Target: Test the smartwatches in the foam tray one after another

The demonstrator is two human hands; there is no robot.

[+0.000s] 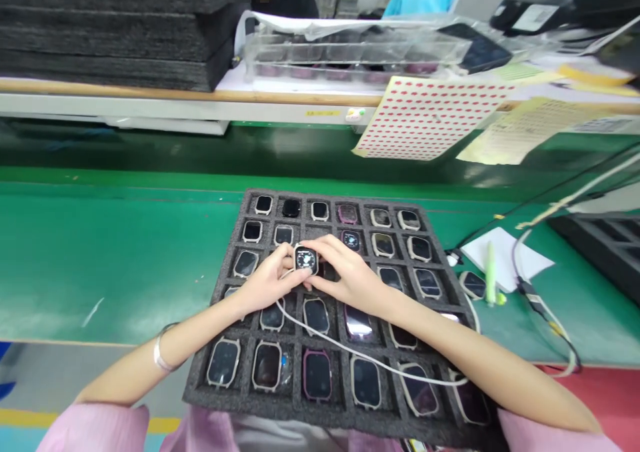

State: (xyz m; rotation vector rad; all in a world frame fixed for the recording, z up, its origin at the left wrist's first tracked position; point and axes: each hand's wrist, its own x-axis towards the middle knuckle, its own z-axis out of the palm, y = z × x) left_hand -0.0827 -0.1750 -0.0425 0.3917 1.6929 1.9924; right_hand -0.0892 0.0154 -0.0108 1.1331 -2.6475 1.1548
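Between my two hands, above the foam tray, is a smartwatch with its screen lit. My left hand pinches its left side, the thumb at the lower edge, and a white cable runs from under these fingers to the right. My right hand closes on the watch from the right, fingers along its top edge. Below lies the dark grey foam tray, its compartments holding several strapless watches, such as a purple-rimmed one in the near row. My hands hide some middle compartments.
Right of the tray, a loose watch, a light green pen and white paper lie on the green bench, with cables beside them. Black foam stacks and clear plastic trays stand on the shelf. People are behind it.
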